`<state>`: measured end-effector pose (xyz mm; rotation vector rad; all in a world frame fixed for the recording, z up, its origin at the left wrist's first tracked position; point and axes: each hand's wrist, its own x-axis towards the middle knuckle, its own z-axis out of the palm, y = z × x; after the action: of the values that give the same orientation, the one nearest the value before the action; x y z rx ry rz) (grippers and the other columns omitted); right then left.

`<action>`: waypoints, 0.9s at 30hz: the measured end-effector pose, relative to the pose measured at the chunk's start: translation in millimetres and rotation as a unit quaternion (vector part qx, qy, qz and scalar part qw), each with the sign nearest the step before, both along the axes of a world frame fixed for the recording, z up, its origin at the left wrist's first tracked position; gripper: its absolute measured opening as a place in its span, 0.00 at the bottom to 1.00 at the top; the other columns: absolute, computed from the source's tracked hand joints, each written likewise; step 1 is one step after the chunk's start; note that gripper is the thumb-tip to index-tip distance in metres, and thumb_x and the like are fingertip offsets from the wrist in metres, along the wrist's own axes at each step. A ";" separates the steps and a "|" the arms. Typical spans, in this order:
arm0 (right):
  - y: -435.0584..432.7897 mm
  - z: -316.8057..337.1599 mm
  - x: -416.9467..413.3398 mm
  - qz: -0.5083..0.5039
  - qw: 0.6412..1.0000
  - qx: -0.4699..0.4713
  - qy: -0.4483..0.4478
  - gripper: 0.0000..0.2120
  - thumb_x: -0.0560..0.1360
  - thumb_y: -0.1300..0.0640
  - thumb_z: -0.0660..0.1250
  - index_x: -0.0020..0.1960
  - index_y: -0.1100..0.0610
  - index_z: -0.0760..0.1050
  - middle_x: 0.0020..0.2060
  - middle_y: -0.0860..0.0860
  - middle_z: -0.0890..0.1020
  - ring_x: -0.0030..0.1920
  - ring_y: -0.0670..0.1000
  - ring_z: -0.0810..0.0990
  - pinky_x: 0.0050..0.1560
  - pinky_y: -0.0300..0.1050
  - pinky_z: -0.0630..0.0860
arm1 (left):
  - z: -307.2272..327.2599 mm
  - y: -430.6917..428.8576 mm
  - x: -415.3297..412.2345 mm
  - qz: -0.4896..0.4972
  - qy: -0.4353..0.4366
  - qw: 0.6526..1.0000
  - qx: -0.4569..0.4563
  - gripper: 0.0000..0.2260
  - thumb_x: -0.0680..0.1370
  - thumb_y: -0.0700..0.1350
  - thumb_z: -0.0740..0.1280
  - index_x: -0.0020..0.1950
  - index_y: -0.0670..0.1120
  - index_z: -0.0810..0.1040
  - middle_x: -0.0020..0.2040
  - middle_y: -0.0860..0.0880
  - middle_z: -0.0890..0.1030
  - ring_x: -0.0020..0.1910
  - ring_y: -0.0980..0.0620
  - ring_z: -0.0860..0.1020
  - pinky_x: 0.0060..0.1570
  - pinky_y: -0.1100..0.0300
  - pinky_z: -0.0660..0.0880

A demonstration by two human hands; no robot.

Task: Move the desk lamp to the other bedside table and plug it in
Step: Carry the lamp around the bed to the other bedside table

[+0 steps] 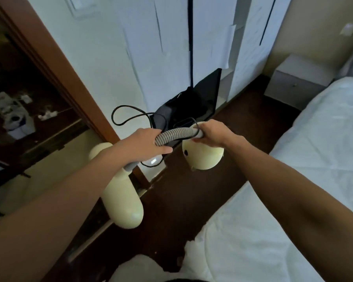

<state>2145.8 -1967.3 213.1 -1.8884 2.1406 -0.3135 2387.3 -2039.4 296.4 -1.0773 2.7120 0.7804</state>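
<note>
I carry a cream desk lamp in mid-air over the dark floor. My left hand [145, 142] grips its grey flexible neck [174, 136] near the middle. My right hand [211, 133] holds the neck's other end, on top of the round cream base [202, 157]. The long cream lamp head [122, 202] hangs below my left forearm. The black cord [126, 116] loops loosely beyond my hands. A white bedside table [298, 82] stands at the far right, against the wall beside the bed.
A bed with white bedding [293, 200] fills the right side. A white wardrobe [151, 47] stands ahead with a black bag [183, 106] at its foot. A brown door frame [55, 64] runs along the left. A strip of dark floor [243, 119] lies between bed and wardrobe.
</note>
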 end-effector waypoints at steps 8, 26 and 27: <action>-77.7 4.3 -105.3 -0.103 0.990 -0.044 0.086 0.10 0.74 0.45 0.69 0.49 0.51 0.80 0.38 0.47 0.82 0.41 0.49 0.80 0.47 0.44 0.73 | -13.3 -135.7 -124.0 -0.099 0.029 0.995 0.004 0.16 0.73 0.59 0.72 0.49 0.48 0.77 0.38 0.50 0.78 0.36 0.53 0.77 0.35 0.60 0.72; -81.6 -4.9 -417.5 -0.375 0.910 0.027 0.174 0.09 0.75 0.44 0.66 0.44 0.49 0.72 0.38 0.48 0.80 0.41 0.52 0.80 0.48 0.48 0.71 | -51.4 -239.6 -531.1 -0.333 0.023 0.930 0.151 0.10 0.74 0.54 0.73 0.44 0.55 0.72 0.35 0.52 0.78 0.28 0.57 0.78 0.32 0.61 0.78; -84.5 -5.6 -452.3 -0.380 0.908 0.028 0.173 0.09 0.75 0.45 0.67 0.43 0.49 0.72 0.39 0.48 0.78 0.42 0.53 0.79 0.48 0.49 0.70 | -53.7 -242.8 -566.2 -0.333 0.019 0.929 0.160 0.10 0.74 0.54 0.73 0.44 0.54 0.72 0.34 0.52 0.78 0.28 0.57 0.78 0.32 0.61 0.78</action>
<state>1693.4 -2051.8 207.5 -1.0423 3.0237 -0.0509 1821.1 -2282.2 242.7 -0.0488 2.5714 1.0430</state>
